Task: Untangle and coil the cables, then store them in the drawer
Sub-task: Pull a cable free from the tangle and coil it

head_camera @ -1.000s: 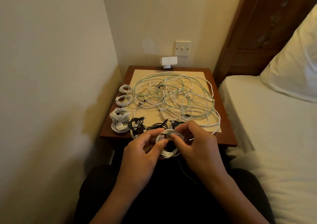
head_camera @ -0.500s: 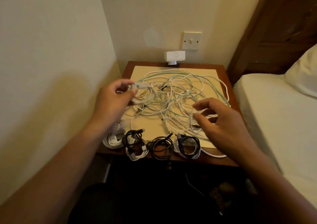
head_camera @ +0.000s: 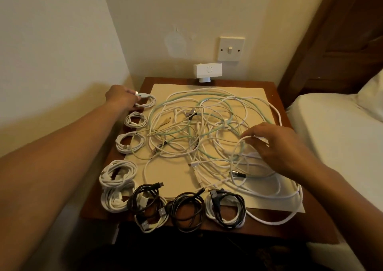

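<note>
Reaches with the left hand point(head_camera: 121, 98) to the upper left of the dark brown wooden bench point(head_camera: 267, 227), fingers curled round a small coiled white cable point(head_camera: 146, 102) just beside the cream rectangular mat point(head_camera: 172, 179); cannot tell whether set on the wood or held just above it. Pinches with the right hand point(head_camera: 277, 144), right of centre, a thin white strand point(head_camera: 238, 146) of the loose tangle of white and pale green cables point(head_camera: 186, 133) spread over the mat, other fingers loosely fanned. Down the left edge, below the held coil: 4 more white coiled cables point(head_camera: 129, 144) in a column. Along the lower edge: 3 black coiled cables point(head_camera: 187, 208), 2 of them lying on white coils. At top centre: a white boxy device point(head_camera: 207, 71) under a white wall switch point(head_camera: 230, 48). At right: a white bed point(head_camera: 331, 135).
</note>
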A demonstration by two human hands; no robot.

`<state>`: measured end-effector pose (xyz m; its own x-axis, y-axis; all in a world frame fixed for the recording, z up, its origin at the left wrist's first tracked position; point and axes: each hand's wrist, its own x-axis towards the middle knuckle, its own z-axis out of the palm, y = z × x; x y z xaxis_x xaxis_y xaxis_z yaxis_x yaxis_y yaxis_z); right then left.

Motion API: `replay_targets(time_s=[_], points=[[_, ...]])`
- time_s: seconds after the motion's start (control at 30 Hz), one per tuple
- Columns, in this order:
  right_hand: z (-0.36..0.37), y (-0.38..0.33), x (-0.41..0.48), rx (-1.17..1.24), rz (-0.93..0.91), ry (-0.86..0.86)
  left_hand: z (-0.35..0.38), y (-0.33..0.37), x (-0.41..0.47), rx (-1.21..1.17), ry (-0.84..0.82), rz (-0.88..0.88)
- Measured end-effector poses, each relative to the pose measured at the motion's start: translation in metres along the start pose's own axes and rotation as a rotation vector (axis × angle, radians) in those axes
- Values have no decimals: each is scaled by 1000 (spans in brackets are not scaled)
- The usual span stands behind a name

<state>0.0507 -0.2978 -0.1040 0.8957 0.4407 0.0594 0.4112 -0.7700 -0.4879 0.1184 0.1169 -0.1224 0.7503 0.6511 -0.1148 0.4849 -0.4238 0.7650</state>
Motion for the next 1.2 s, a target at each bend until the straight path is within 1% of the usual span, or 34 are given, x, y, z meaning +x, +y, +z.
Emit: replay_targets(time_s=[0.13, 0.2, 0.27, 0.33, 0.4, 0.53, 0.6, 0.67, 0.7, 0.77, 0.8, 0.9, 0.97, 1.07, 1.13, 1.2], points=[[-11, 4, 7, 3, -32, 14, -2, 0, 4, 294, -32, 111], [-23, 2, 7, 13, -24, 54, -6, 3, 1, 417, -75, 166], [-41, -2, 8, 37, -32, 110, -10, 6, -6, 481, -90, 199], [-64, -10, 8, 109, -30, 135, -13, 12, -19, 480, -54, 248], [-89, -19, 6, 172, -54, 170, -16, 30, -41, 403, -34, 332], [-138, -44, 2, 188, -164, 266, -25, 91, -113, 170, -129, 586], [-163, -62, 1, 192, -227, 306, -35, 127, -158, -28, -219, 698], [-187, -83, -1, 194, -284, 352, -49, 160, -201, -212, -348, 758], [-198, -94, -4, 195, -311, 382, -56, 173, -219, -258, -415, 777], [-220, -117, -12, 193, -370, 475, -66, 194, -248, -243, -498, 829], [-231, -129, -18, 191, -396, 532, -69, 202, -261, -211, -506, 862], [-265, -160, -36, 173, -450, 674, -79, 221, -290, -165, -431, 956], [-287, -170, -49, 129, -459, 723, -96, 232, -299, -226, -456, 917], [-315, -165, -70, 50, -429, 758, -140, 241, -306, -470, -641, 766], [-325, -148, -86, 16, -394, 738, -170, 244, -310, -591, -721, 740], [-327, -127, -100, -52, -352, 672, -195, 244, -316, -610, -706, 769]])
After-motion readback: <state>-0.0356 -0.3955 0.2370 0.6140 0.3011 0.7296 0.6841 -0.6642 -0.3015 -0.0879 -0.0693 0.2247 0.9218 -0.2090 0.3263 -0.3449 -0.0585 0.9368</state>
